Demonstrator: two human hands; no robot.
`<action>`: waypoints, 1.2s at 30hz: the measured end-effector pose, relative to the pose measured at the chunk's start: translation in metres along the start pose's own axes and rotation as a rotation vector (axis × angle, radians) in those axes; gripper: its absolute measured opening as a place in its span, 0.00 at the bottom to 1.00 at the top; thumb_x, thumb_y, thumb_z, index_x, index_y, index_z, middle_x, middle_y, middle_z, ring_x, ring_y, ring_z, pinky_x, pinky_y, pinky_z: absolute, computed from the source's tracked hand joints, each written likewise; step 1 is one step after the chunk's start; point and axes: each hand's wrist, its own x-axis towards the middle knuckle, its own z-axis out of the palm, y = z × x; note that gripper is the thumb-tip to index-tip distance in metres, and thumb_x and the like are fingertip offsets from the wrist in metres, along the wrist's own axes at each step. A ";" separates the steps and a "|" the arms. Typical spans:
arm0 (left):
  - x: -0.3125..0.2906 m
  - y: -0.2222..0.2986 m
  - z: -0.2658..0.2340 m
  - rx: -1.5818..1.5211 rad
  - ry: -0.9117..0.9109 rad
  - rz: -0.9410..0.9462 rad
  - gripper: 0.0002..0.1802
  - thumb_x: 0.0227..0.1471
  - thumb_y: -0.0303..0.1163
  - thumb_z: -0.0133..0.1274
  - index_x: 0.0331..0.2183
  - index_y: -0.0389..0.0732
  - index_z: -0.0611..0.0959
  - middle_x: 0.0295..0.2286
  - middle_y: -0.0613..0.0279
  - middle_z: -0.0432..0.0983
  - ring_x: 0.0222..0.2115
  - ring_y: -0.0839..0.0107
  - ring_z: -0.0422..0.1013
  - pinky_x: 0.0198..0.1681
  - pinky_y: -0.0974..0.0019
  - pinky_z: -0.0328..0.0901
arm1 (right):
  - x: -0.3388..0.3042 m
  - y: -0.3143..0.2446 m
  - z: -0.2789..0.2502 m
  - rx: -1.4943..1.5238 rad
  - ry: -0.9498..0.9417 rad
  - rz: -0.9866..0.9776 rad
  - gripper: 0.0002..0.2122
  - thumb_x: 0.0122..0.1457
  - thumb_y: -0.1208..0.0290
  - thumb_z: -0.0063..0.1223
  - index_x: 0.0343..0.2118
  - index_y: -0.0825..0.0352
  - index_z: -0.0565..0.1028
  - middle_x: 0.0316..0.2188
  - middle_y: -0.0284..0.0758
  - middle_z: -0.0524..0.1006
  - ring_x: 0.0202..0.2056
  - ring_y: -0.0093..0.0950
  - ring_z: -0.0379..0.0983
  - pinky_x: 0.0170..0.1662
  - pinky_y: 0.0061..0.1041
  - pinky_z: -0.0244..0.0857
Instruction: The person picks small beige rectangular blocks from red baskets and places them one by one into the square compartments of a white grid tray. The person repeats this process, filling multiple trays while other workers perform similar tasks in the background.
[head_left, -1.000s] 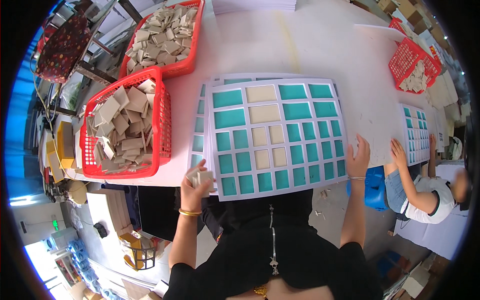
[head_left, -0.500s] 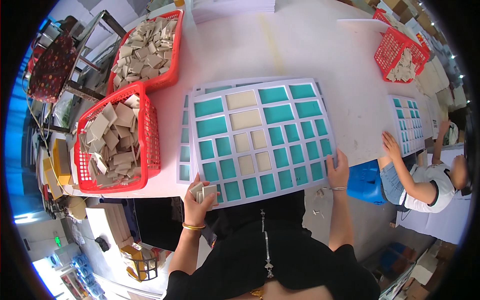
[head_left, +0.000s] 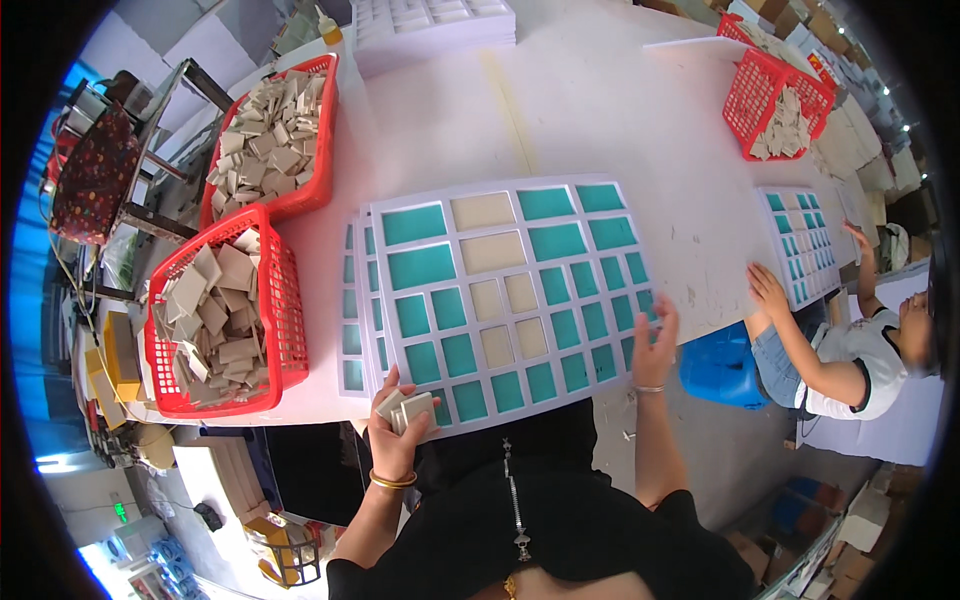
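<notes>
At near edge of table [head_left: 600,120], teal-and-white panel [head_left: 555,285] atop similar panels [head_left: 352,338]; L hand [head_left: 394,430] pinches beige tiles [head_left: 415,408] by its L corner; R hand [head_left: 655,345] spread nr R edge, contact unclear. Green sign [head_left: 121,511] lower L, print illegible.

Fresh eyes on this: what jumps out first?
The white panel, front and centre, with its grid of teal cells broken by beige cells. Next, two red baskets heaped with flat beige pieces, at the left of the table. Then the left hand, at the panel's near left corner, holding a few similar pieces.
</notes>
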 end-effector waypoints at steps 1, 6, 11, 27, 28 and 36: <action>0.005 -0.007 -0.003 -0.028 -0.026 -0.012 0.24 0.42 0.25 0.58 0.43 0.35 0.71 0.58 0.52 0.55 0.38 0.59 0.75 0.29 0.64 0.75 | 0.008 0.017 -0.003 -0.092 0.149 -0.102 0.19 0.60 0.61 0.50 0.50 0.68 0.70 0.46 0.42 0.73 0.50 0.37 0.67 0.52 0.34 0.59; 0.011 -0.007 -0.002 -0.079 -0.130 -0.175 0.24 0.42 0.22 0.57 0.45 0.35 0.71 0.59 0.52 0.54 0.40 0.58 0.75 0.31 0.63 0.75 | 0.037 0.065 -0.047 -0.269 -0.204 0.357 0.25 0.62 0.53 0.44 0.47 0.74 0.72 0.44 0.44 0.76 0.49 0.34 0.70 0.52 0.30 0.61; 0.034 0.008 0.044 -0.088 -0.357 -0.157 0.24 0.45 0.18 0.55 0.47 0.33 0.71 0.59 0.53 0.54 0.41 0.60 0.74 0.35 0.65 0.75 | 0.057 0.148 -0.084 -0.115 -0.051 0.349 0.24 0.64 0.56 0.41 0.45 0.77 0.73 0.44 0.46 0.76 0.48 0.33 0.71 0.52 0.28 0.62; 0.073 0.015 0.110 -0.119 -0.520 -0.160 0.20 0.51 0.28 0.57 0.46 0.41 0.70 0.35 0.62 0.72 0.34 0.73 0.73 0.28 0.69 0.73 | 0.134 0.050 -0.104 -0.047 -0.050 -0.148 0.17 0.60 0.74 0.48 0.53 0.65 0.68 0.49 0.38 0.71 0.48 0.28 0.68 0.49 0.24 0.62; 0.071 0.011 0.105 -0.142 -0.478 -0.178 0.21 0.51 0.30 0.57 0.46 0.41 0.70 0.36 0.62 0.72 0.34 0.73 0.73 0.28 0.69 0.73 | 0.111 0.000 -0.070 -0.067 -0.197 -0.194 0.18 0.56 0.76 0.50 0.51 0.63 0.71 0.47 0.35 0.72 0.42 0.24 0.70 0.43 0.21 0.64; 0.073 -0.010 0.077 -0.336 -0.254 -0.266 0.25 0.52 0.45 0.57 0.46 0.42 0.70 0.37 0.63 0.73 0.34 0.74 0.72 0.29 0.69 0.70 | 0.010 -0.152 0.069 0.364 -0.990 -0.290 0.17 0.49 0.74 0.61 0.43 0.66 0.73 0.36 0.36 0.72 0.29 0.24 0.70 0.31 0.23 0.65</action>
